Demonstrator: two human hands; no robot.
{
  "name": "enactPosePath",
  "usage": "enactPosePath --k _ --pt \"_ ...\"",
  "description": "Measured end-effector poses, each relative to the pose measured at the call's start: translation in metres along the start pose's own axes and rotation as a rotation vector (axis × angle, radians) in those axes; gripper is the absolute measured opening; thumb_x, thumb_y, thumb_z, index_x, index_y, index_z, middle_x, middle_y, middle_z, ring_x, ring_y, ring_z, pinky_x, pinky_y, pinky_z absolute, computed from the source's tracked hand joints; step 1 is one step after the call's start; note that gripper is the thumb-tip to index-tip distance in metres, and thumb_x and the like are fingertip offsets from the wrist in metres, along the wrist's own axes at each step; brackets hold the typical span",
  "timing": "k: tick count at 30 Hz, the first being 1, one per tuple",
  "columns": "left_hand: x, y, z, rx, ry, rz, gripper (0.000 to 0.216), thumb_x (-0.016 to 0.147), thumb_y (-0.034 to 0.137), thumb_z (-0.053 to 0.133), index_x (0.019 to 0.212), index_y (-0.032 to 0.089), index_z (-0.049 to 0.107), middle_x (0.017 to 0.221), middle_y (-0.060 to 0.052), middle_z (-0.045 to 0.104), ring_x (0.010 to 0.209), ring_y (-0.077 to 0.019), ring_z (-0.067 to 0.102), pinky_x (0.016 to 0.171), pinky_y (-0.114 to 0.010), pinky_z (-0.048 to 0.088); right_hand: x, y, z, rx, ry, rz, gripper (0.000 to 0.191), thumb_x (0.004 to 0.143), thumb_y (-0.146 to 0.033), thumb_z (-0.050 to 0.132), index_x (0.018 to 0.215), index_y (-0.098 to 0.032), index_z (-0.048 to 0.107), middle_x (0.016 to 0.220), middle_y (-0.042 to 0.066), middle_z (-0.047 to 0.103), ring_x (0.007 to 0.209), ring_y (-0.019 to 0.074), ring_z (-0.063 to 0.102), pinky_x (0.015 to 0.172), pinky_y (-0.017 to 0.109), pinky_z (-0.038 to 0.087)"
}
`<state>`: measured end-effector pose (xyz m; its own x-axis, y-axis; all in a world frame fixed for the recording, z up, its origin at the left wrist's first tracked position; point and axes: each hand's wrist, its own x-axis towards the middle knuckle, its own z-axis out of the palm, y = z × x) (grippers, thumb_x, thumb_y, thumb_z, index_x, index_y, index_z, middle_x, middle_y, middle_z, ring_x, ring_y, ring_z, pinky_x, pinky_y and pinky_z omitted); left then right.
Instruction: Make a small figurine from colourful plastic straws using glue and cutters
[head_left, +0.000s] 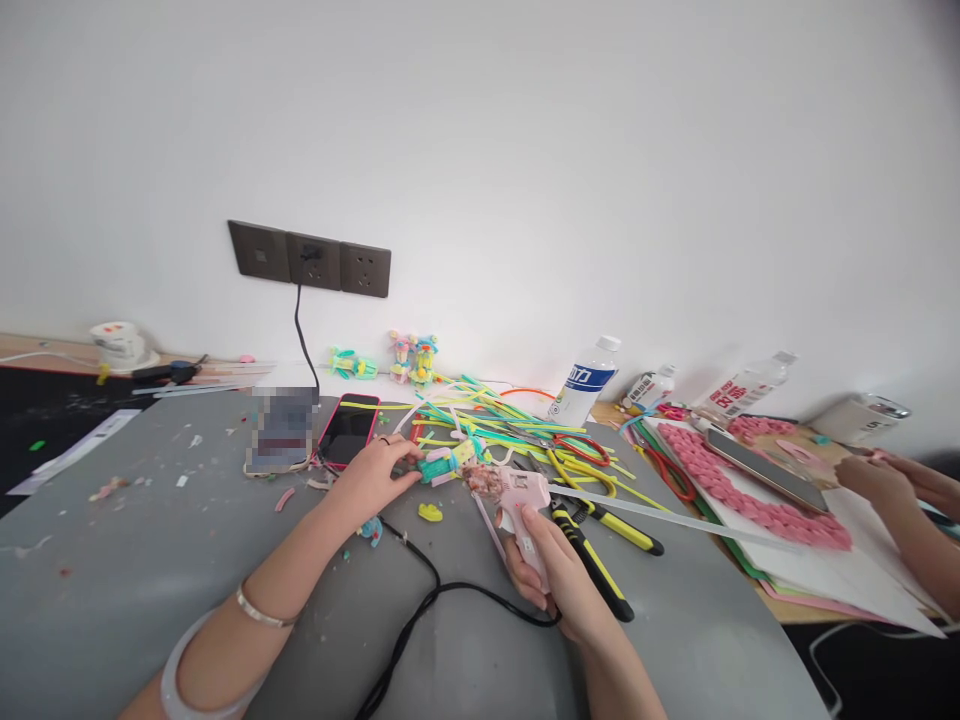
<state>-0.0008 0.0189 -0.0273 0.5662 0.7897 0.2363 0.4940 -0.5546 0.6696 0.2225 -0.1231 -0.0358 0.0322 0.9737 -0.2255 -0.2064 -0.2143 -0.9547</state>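
Note:
My right hand (559,575) is wrapped round the grip of a pink glue gun (517,495) whose nozzle points left. A long clear glue stick (660,515) juts out of its back toward the right. My left hand (375,475) pinches a small teal, yellow and pink craft figure (448,462) on the grey table (135,560), right at the gun's nozzle. The gun's black cord (435,600) loops across the table toward me.
A pile of coloured strips (495,420), red-handled scissors (581,447) and yellow-black pliers (600,545) lie behind the gun. A pink-cased phone (349,428) and three finished figures (409,358) sit near the wall. Another person's hands (892,485) work by a pink braided sheet (750,495) at right.

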Motion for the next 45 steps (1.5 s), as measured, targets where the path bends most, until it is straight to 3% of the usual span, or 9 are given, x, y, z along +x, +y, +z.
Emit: enactPosePath --k 20,26,36,41,45 --pt "0.0 -0.004 0.002 0.022 -0.01 0.004 0.014 0.083 0.022 0.064 0.096 0.021 0.069 0.101 -0.007 0.071 0.093 -0.024 0.067 0.081 -0.036 0.052 -0.005 -0.005 0.007 -0.045 0.008 0.014 0.049 0.085 -0.069 0.056 0.082 -0.021 0.044 0.043 -0.012 0.036 0.032 0.0026 0.021 0.033 0.017 0.017" --pt "0.0 -0.004 0.002 0.022 0.001 0.027 0.013 0.082 0.022 0.065 0.094 0.021 0.069 0.099 -0.006 0.072 0.091 -0.0235 0.067 0.079 -0.035 0.052 -0.002 -0.002 0.006 -0.042 0.048 0.02 0.055 0.079 -0.075 0.059 0.079 -0.021 0.044 0.041 -0.012 0.035 0.031 0.0031 0.021 0.032 0.018 0.017" --pt "-0.001 0.001 -0.002 0.013 -0.001 0.017 0.015 0.081 0.026 0.064 0.094 0.022 0.07 0.098 -0.006 0.072 0.09 -0.0239 0.067 0.079 -0.035 0.053 -0.011 0.006 0.005 0.093 0.055 -0.179 0.056 0.087 -0.072 0.05 0.103 -0.019 0.055 0.043 -0.011 0.034 0.033 0.0056 0.019 0.039 0.021 0.014" --pt "-0.003 0.004 -0.004 0.042 0.043 0.027 0.013 0.084 0.029 0.061 0.092 0.022 0.068 0.096 -0.005 0.073 0.092 -0.0245 0.066 0.077 -0.034 0.051 -0.012 -0.004 0.008 0.114 0.054 -0.232 0.054 0.085 -0.076 0.047 0.086 -0.022 0.053 0.043 -0.009 0.033 0.034 0.0072 0.02 0.042 0.026 0.017" --pt "-0.004 0.006 -0.007 0.071 0.114 0.021 0.014 0.089 0.029 0.053 0.084 0.022 0.063 0.089 -0.004 0.071 0.083 -0.0218 0.065 0.073 -0.031 0.048 -0.012 -0.026 0.015 0.042 0.016 -0.136 0.049 0.086 -0.069 0.054 0.074 -0.023 0.042 0.045 -0.009 0.036 0.036 0.0063 0.023 0.043 0.025 0.015"
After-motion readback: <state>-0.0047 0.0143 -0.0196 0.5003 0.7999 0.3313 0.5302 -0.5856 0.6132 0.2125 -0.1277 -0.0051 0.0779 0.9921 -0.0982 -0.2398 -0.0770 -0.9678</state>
